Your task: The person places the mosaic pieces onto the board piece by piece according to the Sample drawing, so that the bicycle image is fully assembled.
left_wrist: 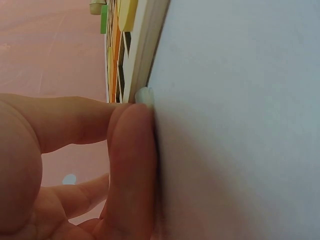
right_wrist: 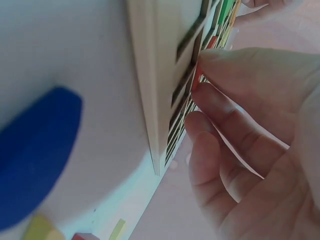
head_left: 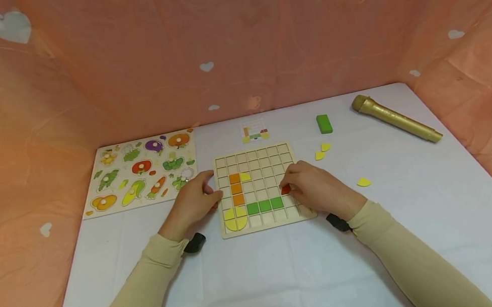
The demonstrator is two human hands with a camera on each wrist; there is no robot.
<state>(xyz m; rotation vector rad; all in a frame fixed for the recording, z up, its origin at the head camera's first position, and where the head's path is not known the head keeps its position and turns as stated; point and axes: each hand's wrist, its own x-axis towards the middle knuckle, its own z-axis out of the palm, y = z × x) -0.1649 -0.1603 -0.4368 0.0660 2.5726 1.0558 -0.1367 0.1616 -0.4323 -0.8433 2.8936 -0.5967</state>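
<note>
A wooden grid board (head_left: 269, 228) lies on the white table, bearing orange squares (head_left: 237, 189), green squares (head_left: 264, 205), a yellow circle of four quarters (head_left: 236, 219) and a yellow quarter piece (head_left: 245, 177). At the board's left edge is the left hand (head_left: 193, 200), thumb and forefinger apart and touching the rim; the left wrist view shows this hand (left_wrist: 127, 145) against the board's side. Over the right columns, the right hand (head_left: 318, 188) pinches a red piece (head_left: 285, 189). In the right wrist view, thumb and forefinger hold the red piece (right_wrist: 197, 77), partly hidden.
A vegetable puzzle board (head_left: 139, 173) lies at the left. Behind the grid is a small pattern card (head_left: 254, 131). On the right are a green block (head_left: 324, 124), loose yellow pieces (head_left: 363, 181) and a gold microphone (head_left: 397, 118). A blurred blue shape (right_wrist: 42, 150) shows in the right wrist view.
</note>
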